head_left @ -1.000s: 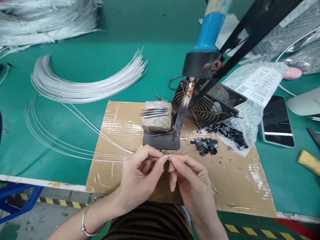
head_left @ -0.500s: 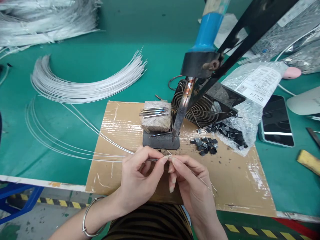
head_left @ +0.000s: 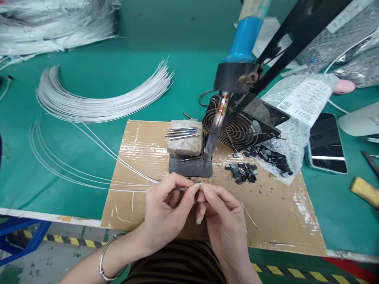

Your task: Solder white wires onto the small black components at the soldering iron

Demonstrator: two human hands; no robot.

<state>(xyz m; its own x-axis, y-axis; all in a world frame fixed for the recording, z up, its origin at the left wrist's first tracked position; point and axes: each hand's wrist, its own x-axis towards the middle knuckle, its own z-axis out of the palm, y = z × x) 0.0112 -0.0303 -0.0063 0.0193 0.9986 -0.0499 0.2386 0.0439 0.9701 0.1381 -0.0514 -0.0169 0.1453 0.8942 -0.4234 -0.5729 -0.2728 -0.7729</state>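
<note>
Thumb and fingertips of my left hand (head_left: 170, 215) are pinched on thin white wires (head_left: 127, 184) that trail off to the left. Close against it, my right hand (head_left: 223, 217) is closed on the wire ends, and thin strands stick out past its fingers on the right. The fingertips hide whatever small part sits between them. Just beyond the hands, a soldering iron (head_left: 213, 136) points down at a black plate (head_left: 191, 169). On that plate rests a whitish block (head_left: 185, 146) with several metal rods (head_left: 182, 133) across its top.
A curved bundle of white wires (head_left: 97, 108) lies at the left. Small black pieces (head_left: 242, 172) are piled on the cardboard (head_left: 281, 209), beside a bubble-wrap bag (head_left: 296, 138). A round fan (head_left: 239, 130) stands behind the iron. At the right lie a phone (head_left: 326, 144) and a yellow-handled tool (head_left: 365, 191).
My right hand has turned slightly and drawn a little to the left, and the strands behind it have spread apart. My left hand is almost unmoved, still pinching the wires.
</note>
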